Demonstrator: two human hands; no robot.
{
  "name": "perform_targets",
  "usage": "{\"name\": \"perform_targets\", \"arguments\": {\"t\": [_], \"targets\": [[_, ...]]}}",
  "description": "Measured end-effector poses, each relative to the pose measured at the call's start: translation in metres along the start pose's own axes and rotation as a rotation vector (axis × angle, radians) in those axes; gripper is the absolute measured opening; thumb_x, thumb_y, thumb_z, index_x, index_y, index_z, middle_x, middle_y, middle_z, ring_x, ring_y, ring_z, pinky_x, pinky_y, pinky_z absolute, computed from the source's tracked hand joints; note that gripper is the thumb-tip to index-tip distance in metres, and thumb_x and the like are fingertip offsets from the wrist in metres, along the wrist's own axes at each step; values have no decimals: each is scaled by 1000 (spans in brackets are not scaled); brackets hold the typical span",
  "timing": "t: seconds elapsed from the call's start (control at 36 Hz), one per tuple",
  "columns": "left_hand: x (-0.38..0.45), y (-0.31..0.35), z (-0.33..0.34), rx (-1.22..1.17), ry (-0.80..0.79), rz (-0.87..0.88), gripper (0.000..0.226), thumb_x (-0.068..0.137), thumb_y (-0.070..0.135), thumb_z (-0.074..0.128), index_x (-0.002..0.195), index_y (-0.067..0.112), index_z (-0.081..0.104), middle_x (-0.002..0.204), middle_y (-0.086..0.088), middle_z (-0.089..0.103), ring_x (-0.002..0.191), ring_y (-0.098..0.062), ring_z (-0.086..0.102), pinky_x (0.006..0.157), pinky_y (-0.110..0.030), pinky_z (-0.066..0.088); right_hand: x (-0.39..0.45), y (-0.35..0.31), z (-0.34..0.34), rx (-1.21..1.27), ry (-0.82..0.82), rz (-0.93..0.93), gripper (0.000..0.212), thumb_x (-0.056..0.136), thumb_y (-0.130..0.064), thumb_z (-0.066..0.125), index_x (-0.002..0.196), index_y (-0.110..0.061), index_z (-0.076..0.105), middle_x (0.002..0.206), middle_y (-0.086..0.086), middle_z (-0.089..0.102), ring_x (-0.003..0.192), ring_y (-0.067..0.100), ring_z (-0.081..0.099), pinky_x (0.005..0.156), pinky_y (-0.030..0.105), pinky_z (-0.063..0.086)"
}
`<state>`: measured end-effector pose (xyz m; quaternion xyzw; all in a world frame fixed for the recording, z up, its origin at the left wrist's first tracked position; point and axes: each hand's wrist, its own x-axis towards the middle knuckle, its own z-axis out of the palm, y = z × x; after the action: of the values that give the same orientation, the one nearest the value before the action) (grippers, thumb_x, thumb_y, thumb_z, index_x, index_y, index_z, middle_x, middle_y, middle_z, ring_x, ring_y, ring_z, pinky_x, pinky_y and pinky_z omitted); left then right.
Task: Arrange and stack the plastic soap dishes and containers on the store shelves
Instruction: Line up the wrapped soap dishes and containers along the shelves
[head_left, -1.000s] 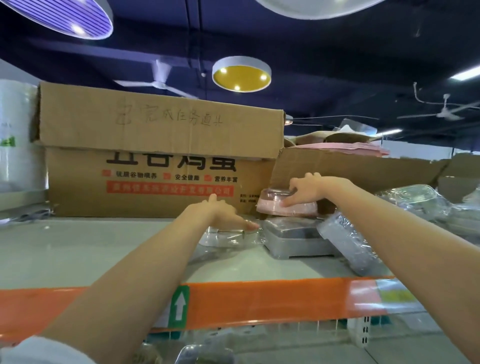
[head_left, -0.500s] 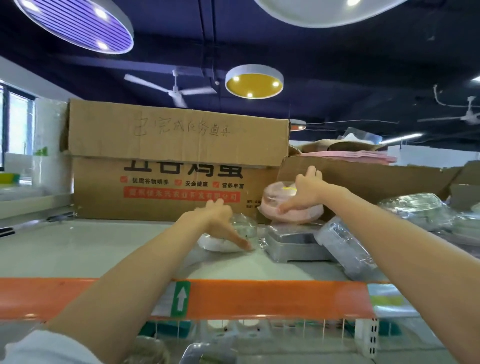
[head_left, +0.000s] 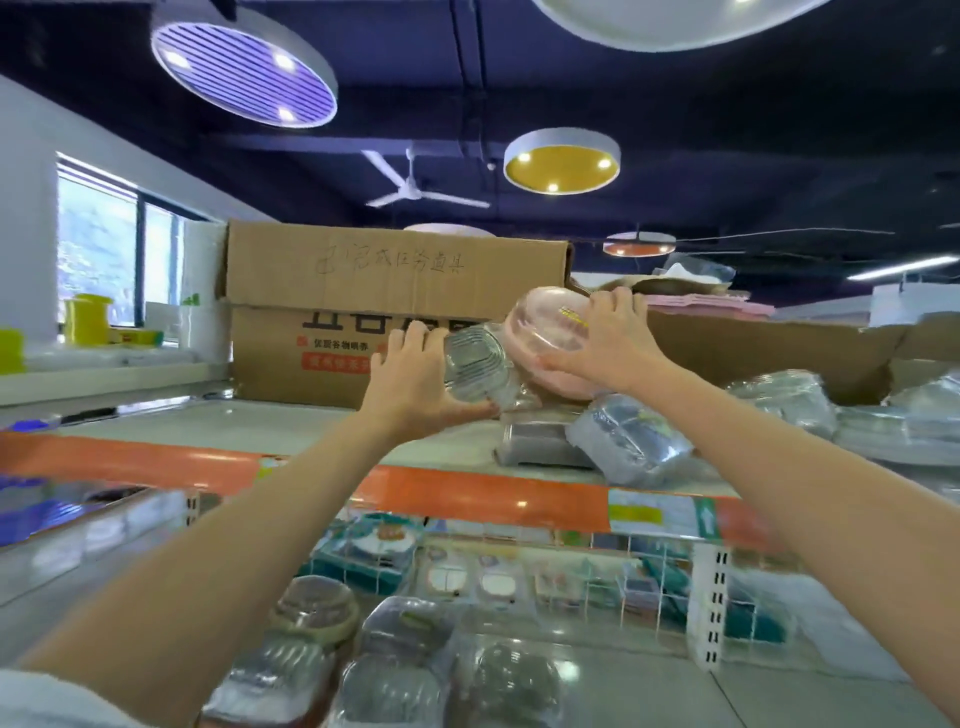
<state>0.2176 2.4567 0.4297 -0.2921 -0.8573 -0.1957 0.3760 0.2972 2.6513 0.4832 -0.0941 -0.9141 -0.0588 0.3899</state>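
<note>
My left hand (head_left: 415, 382) grips a clear ribbed plastic soap dish (head_left: 475, 366), lifted off the top shelf (head_left: 270, 431) and tipped on its side. Right beside it, my right hand (head_left: 605, 348) holds a pink soap dish with a clear lid (head_left: 545, 332), also tilted and raised. The two dishes touch each other. Below them on the shelf lie a grey wrapped container (head_left: 540, 439) and a clear wrapped container (head_left: 631, 441) leaning against it.
A large cardboard box (head_left: 363, 291) stands behind on the top shelf, another box (head_left: 779, 348) to the right. More wrapped clear containers (head_left: 810, 400) lie at far right. The orange shelf edge (head_left: 467, 491) runs across; the lower shelf holds several wrapped dishes (head_left: 405, 665).
Both hands have lifted their dishes off the shelf and tilted them toward me. The camera has moved back and down, showing the lower shelf.
</note>
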Motion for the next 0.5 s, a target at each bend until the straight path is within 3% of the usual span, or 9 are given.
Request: {"name": "perform_targets", "arguments": {"t": [0.19, 0.31, 0.42, 0.5], "targets": [[-53, 34, -9, 37, 87, 7, 105, 63, 78, 60, 139, 11, 34, 129, -4, 38, 117, -22, 35, 100, -43, 36, -58, 19, -21, 275, 99, -37, 91, 71, -58, 69, 136, -6, 33, 134, 11, 32, 124, 26, 26, 106, 37, 26], [-84, 51, -10, 70, 83, 8, 109, 61, 79, 60, 139, 8, 34, 127, -5, 38, 114, -23, 37, 97, -42, 38, -89, 31, -26, 291, 74, -24, 91, 71, -56, 73, 137, -7, 34, 133, 12, 34, 123, 27, 28, 108, 37, 26], [-116, 62, -8, 79, 66, 43, 116, 55, 87, 42, 138, 6, 36, 125, -6, 42, 111, -22, 38, 95, -37, 37, -124, 41, -24, 258, 43, -22, 91, 69, -57, 74, 134, -6, 36, 130, 11, 35, 119, 26, 29, 106, 35, 27], [-141, 66, -3, 95, 2, 86, 109, 61, 80, 56, 138, 5, 38, 126, -7, 43, 114, -25, 39, 95, -37, 33, -153, 49, -21, 234, 23, -78, 91, 67, -59, 73, 131, -5, 37, 126, 10, 35, 114, 24, 30, 102, 32, 27]]}}
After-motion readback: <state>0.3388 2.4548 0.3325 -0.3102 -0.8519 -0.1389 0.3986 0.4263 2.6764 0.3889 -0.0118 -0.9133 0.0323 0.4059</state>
